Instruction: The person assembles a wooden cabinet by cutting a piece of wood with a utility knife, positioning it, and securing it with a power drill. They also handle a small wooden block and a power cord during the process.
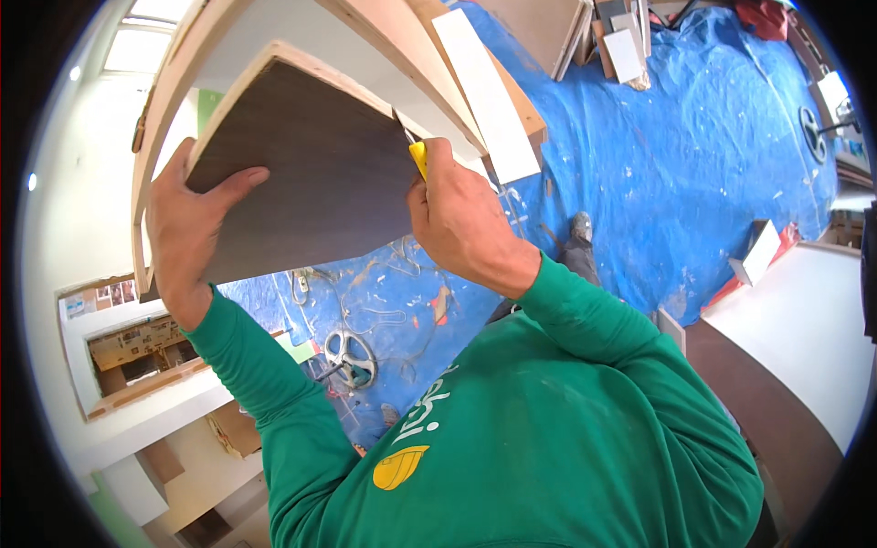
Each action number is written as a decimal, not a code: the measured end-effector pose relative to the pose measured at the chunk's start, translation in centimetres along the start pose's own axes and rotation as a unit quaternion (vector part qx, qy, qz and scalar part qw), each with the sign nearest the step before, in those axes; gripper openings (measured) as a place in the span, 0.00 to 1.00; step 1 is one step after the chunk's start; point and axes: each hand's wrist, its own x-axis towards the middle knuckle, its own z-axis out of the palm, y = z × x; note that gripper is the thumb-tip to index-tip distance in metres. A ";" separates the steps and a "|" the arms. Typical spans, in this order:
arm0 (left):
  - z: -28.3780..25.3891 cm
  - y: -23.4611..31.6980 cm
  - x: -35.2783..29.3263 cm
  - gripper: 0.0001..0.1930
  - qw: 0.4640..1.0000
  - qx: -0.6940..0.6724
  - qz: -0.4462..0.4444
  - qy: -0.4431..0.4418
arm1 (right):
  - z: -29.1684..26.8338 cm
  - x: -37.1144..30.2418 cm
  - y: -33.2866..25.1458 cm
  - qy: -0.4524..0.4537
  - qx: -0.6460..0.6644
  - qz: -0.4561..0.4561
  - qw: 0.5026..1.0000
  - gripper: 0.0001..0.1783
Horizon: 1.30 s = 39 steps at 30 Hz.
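Gripping one dark panel (301, 173), upper left of the frame, is the left hand (187, 224); the right hand (468, 215) clasps one yellow knife (419, 158) at its edge. White lettering (427, 402) marks the green sweatshirt (557, 429).

The board (301, 173) had a smooth, matt, dark face and a pale, raw-looking wood edge. The knife (418, 158) paired a yellow plastic-looking handle with a metal blade. The blue sheet (676, 155) was creased plastic, faintly shiny. The sweater (566, 429) was matt cloth; the white strip (484, 96) looked smooth.
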 end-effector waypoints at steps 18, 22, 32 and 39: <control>0.7 -4.0 -0.1 0.30 0.980 -0.083 -0.144 0.112 | 8.6 -5.2 27.8 -0.047 -0.058 0.246 0.966 0.12; -0.4 -5.6 0.0 0.25 0.973 -0.138 -0.150 0.113 | 10.5 -6.0 35.6 -0.057 -0.076 0.292 0.952 0.12; -1.0 -6.9 -0.3 0.30 0.979 -0.118 -0.143 0.082 | 12.6 -10.2 51.6 -0.168 -0.280 0.221 0.919 0.12; -0.5 -3.0 1.7 0.32 0.996 0.026 0.082 0.000 | 6.9 -12.8 52.3 -0.107 -0.227 0.395 0.884 0.27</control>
